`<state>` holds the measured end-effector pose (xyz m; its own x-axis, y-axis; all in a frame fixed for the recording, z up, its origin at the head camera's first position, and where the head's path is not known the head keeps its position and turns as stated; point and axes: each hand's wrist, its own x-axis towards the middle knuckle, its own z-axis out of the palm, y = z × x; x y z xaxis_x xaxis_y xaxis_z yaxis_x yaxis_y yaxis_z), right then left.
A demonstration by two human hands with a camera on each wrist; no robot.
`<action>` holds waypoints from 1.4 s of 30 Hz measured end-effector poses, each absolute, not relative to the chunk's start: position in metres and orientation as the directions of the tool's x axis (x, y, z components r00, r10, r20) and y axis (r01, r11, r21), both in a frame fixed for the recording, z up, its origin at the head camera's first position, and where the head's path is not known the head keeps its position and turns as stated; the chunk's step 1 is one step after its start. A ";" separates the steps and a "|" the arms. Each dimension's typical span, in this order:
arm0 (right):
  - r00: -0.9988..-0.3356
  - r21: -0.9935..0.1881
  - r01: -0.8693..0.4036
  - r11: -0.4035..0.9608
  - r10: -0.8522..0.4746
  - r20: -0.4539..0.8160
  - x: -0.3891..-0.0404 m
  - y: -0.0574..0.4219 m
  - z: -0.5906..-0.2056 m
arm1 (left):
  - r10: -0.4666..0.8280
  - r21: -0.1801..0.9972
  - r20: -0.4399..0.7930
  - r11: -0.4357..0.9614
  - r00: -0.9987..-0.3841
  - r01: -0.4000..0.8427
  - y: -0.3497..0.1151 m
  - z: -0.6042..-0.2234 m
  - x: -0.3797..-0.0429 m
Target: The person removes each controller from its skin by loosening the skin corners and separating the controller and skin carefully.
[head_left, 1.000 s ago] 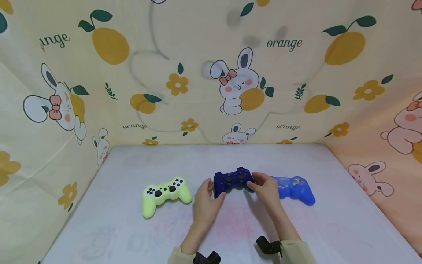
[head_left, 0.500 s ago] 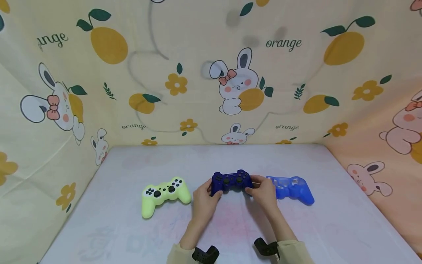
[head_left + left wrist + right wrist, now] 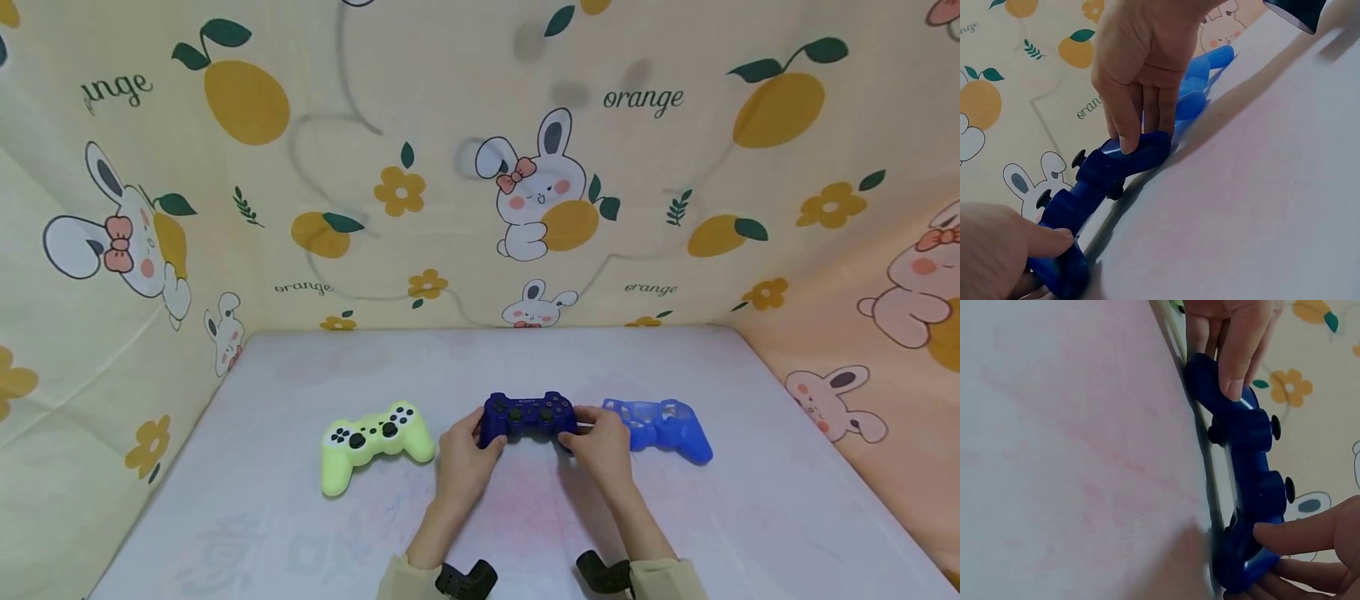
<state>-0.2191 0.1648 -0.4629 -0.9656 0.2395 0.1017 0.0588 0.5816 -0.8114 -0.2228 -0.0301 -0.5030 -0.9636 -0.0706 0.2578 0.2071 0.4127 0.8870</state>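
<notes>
A dark blue game controller is between both hands at the middle of the table, its thumbsticks facing up. My left hand grips its left handle, thumb on the near side and fingers behind. On the other handle, my right hand pinches with thumb in front and fingers at the back. The left wrist view shows the controller edge-on, close over the tabletop with a shadow along it. In the right wrist view both thumbs press on the controller near its ends.
To the left lies a light green game controller with black thumbsticks. A translucent blue controller cover with cut-out holes lies just right of my right hand. The white table meets a printed cloth wall at its back and sides.
The dark blue controller has come down slightly and turned from tilted to nearly level, with both hands staying on it. The green controller and blue cover keep their places.
</notes>
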 end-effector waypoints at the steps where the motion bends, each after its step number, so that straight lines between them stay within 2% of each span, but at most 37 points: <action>1: -0.963 -0.805 0.057 0.590 0.244 0.111 -0.218 0.164 -0.463 | -0.067 0.886 0.263 0.412 -0.962 0.213 -0.030 -0.502 -0.223; 4: -0.950 -0.781 0.027 0.624 0.260 0.174 -0.214 0.160 -0.459 | -0.051 0.866 0.302 0.432 -0.952 0.251 -0.032 -0.499 -0.221; 7: -0.920 -0.752 -0.056 0.657 0.260 0.295 -0.211 0.151 -0.458 | -0.019 0.831 0.338 0.476 -0.941 0.289 -0.038 -0.489 -0.215; 11: -0.896 -0.768 -0.193 0.610 0.210 0.392 -0.210 0.133 -0.456 | 0.026 0.758 0.403 0.551 -0.915 0.349 -0.056 -0.473 -0.201; 15: -0.938 -0.847 -0.254 0.466 0.096 0.334 -0.209 0.111 -0.450 | -0.003 0.701 0.489 0.596 -0.872 0.391 -0.086 -0.464 -0.191; 18: -0.974 -0.913 -0.217 0.345 -0.012 0.227 -0.210 0.093 -0.447 | -0.084 0.700 0.511 0.618 -0.855 0.358 -0.115 -0.463 -0.187; 21: -0.984 -0.945 -0.169 0.280 -0.107 0.144 -0.213 0.077 -0.447 | -0.184 0.721 0.499 0.630 -0.847 0.289 -0.142 -0.465 -0.186; 26: -0.974 -0.949 -0.108 0.295 -0.221 0.042 -0.223 0.052 -0.453 | -0.346 0.782 0.393 0.613 -0.852 0.111 -0.173 -0.467 -0.182; 30: -0.967 -0.944 -0.039 0.329 -0.250 -0.047 -0.233 0.031 -0.457 | -0.417 0.825 0.178 0.557 -0.891 -0.096 -0.189 -0.466 -0.180; 33: -0.966 -0.940 0.023 0.342 -0.236 -0.109 -0.239 0.019 -0.459 | -0.405 0.836 0.033 0.512 -0.914 -0.197 -0.197 -0.467 -0.182; 36: -0.966 -0.926 0.071 0.372 -0.206 -0.157 -0.244 0.010 -0.460 | -0.373 0.846 -0.030 0.484 -0.928 -0.222 -0.202 -0.467 -0.183; 42: -0.957 -0.913 0.105 0.393 -0.211 -0.201 -0.247 0.002 -0.464 | -0.358 0.868 -0.007 0.462 -0.934 -0.184 -0.205 -0.473 -0.182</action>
